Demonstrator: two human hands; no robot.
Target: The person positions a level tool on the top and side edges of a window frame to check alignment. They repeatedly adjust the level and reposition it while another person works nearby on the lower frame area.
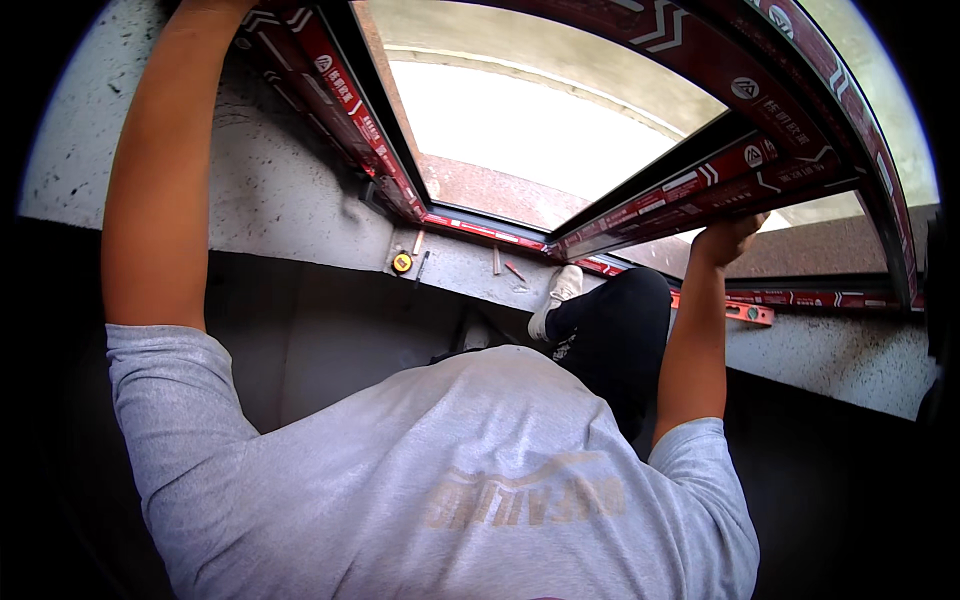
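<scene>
A large window frame wrapped in red protective film stands in the wall opening, its dark inner edges showing. My right hand is closed around the lower edge of a film-covered mullion bar at the right. My raised left arm reaches to the upper left, where my left hand lies by the frame's side; the picture's edge cuts off its fingers. One of my feet, in a white shoe, rests on the concrete sill under the frame.
A yellow tape measure lies on the sill beside a dark thin tool. Small wooden strips and a red marker-like stick are further right. An orange spirit level lies along the frame's bottom. The sill's front edge drops into a dark area.
</scene>
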